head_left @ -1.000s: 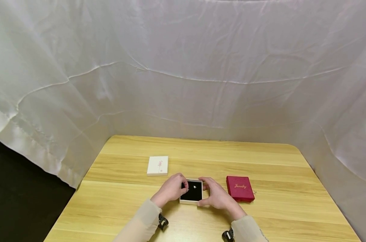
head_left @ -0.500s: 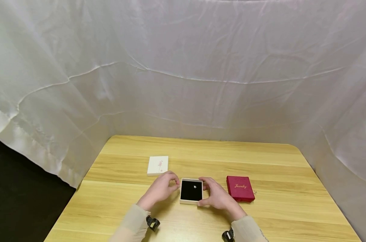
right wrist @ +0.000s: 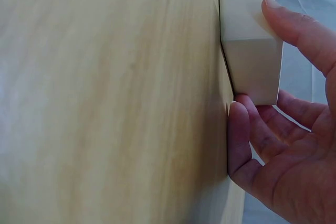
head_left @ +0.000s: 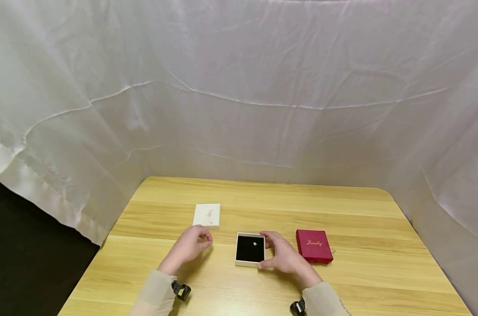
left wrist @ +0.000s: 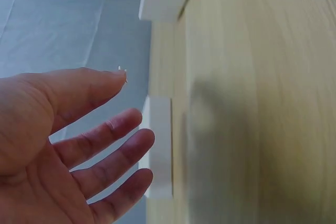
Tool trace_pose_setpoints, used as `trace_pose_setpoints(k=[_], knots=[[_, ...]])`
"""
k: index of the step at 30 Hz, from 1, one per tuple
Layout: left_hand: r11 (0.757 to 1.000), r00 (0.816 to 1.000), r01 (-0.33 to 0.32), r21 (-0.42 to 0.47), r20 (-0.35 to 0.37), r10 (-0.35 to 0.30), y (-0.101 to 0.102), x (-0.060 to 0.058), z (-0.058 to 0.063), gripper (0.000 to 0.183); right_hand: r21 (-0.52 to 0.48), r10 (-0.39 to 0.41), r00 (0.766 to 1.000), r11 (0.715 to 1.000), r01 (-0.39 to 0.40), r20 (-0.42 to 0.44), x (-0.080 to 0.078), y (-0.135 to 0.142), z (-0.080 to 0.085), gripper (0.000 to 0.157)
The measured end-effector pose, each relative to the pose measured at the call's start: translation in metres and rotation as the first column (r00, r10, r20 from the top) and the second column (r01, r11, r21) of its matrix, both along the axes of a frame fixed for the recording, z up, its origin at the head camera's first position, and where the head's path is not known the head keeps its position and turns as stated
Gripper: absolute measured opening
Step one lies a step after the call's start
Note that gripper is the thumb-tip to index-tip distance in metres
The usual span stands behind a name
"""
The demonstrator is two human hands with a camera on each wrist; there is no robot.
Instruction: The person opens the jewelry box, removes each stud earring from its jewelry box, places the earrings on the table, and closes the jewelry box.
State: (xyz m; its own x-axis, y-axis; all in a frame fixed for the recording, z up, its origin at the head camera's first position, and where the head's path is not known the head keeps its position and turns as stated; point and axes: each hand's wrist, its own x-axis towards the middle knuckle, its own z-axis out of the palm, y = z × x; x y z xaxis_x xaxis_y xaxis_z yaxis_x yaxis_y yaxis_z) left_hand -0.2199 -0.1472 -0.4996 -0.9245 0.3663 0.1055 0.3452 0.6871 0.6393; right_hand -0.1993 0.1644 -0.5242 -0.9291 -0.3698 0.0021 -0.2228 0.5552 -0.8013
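My left hand (head_left: 188,244) is raised over the table, left of the open white jewelry box (head_left: 245,264). Thumb and index finger pinch a tiny earring (left wrist: 123,73); only small light tips of it show past the thumb in the left wrist view, while the other fingers are loosely bent. A small star-shaped earring (head_left: 255,243) sits on the black insert of the box, toward its upper right. My right hand (head_left: 283,254) grips the box by its right side, thumb at the near wall and fingers round the far corner and side.
Beyond my left hand lies a white lid (head_left: 207,214) with a pink flower print. A red box (head_left: 314,245) marked "Jewelry" rests right of my right hand, a small tag at its side. Pale curtains (head_left: 262,131) surround the wooden table (head_left: 342,206).
My left hand has lifted an earring out of the box and moved left, away from it. One earring stays on the insert. My right hand has kept its grip on the box.
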Motion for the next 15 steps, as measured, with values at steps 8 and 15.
trace_pose_setpoints(k=[8,15], knots=[[0.997,0.998,-0.062,-0.049,-0.008,0.062,-0.015,-0.003,-0.011,0.015,0.000,0.000,1.000,1.000,0.000,0.007,0.000,0.000,0.001,0.090],[0.993,0.995,-0.102,-0.062,-0.011,0.101,-0.021,-0.004,-0.015,0.017,-0.003,-0.002,1.000,1.000,0.002,0.006,-0.001,0.000,0.001,0.089]])
